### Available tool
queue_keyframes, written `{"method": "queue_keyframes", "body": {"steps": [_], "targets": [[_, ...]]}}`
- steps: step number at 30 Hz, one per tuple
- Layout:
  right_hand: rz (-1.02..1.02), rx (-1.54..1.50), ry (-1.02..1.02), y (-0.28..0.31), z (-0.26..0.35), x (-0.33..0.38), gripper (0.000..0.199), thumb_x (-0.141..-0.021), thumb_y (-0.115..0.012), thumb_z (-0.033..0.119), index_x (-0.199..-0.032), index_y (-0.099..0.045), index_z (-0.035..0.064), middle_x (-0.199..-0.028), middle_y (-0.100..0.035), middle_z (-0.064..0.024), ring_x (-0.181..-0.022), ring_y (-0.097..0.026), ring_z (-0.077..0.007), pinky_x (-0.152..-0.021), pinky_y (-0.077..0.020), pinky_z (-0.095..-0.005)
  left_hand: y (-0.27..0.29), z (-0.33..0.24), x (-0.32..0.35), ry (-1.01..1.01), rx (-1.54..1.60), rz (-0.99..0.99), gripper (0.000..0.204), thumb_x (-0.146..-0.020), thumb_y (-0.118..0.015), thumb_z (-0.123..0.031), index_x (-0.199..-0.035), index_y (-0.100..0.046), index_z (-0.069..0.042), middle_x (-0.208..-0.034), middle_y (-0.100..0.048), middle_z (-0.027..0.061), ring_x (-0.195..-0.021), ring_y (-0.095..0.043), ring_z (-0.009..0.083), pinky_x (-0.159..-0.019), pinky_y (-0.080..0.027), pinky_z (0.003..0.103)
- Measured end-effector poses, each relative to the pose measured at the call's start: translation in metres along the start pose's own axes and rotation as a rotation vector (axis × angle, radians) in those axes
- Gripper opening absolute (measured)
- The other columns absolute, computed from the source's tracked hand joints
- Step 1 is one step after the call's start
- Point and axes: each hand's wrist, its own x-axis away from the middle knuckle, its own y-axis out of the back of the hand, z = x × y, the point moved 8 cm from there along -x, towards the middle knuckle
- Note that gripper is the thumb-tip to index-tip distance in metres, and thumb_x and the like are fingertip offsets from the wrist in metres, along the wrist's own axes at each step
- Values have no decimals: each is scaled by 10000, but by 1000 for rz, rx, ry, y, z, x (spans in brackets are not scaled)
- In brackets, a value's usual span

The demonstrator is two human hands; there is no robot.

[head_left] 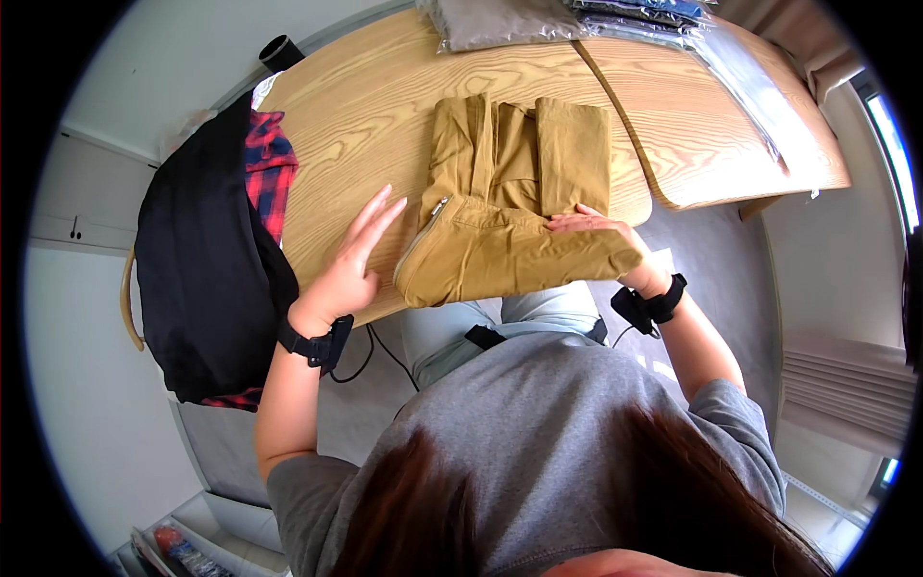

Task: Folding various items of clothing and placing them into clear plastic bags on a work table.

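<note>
Mustard-brown cotton, creased and a bit slack, makes up the garment (510, 252) folded on the near edge of the wooden table (356, 125), straight in front of the person. Its far half lies flat in upright panels, with a gap between them showing a deeper layer; the near part is turned across as a wide, rumpled band that juts past the table edge above the person's knees. A pale zip (421, 234) runs down the band's left end. The left hand (348, 258) is just beside that end, fingers spread, holding nothing. The right hand (623, 229) has its fingers laid over the band's right end; the cloth hides its palm, so I can't tell whether it grips. Close by the left forearm, a black garment (197, 260) slumps over a plaid shirt (269, 159), crowding that side. Clear plastic packets (519, 24) of clothes line the far edge, well apart from the hands.
</note>
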Motion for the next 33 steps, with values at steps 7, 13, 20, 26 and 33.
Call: {"method": "queue_keyframes", "body": {"steps": [7, 13, 20, 26, 33], "targets": [[-84, -117, -162, 12, -43, 23, 309, -949, -478, 185, -1187, -582, 18, -1188, -615, -90, -1135, -546, -182, -1063, -320, -344, -23, -38, -38, -356, -108, 39, 711, -629, -711, 29, -1298, -490, -68, -1320, -500, 155, -1289, -406, 310, -1055, -344, 373], [-240, -787, -615, 33, -56, -9, 481, -972, -454, 360, -1231, -502, -43, -1185, -586, -110, -1058, -560, -157, -921, -447, -293, -30, 36, -80, 270, 573, -81, 469, -918, -569, -359, -1090, -568, 76, -948, -664, 67, -866, -587, 129, -803, -459, 288], [-341, -1042, -827, 37, -91, -30, 432, -940, -531, 314, -1217, -511, -17, -1184, -592, -118, -1017, -602, -206, -833, -525, -343, -50, 72, -98, 721, 1045, 7, 466, -888, -592, -357, -1117, -526, 43, -1096, -620, 146, -948, -615, 208, -806, -494, 344], [-468, -187, -766, 98, -80, -28, 419, -843, -666, 303, -1073, -587, -39, -867, -610, -58, -752, -573, -127, -633, -494, -279, 16, 84, -91, 664, 186, -389, 475, -886, -582, -403, -1115, -549, 13, -1072, -619, 125, -960, -599, 194, -852, -462, 319], [-403, -495, -859, 90, -104, -45, 228, -836, -680, 229, -921, -645, 21, -776, -583, -15, -638, -485, -92, -577, -394, -230, -11, 90, -107, 653, 772, -278, 386, -861, -656, -298, -1066, -563, 16, -1020, -620, 92, -877, -581, 153, -804, -457, 278]]}}
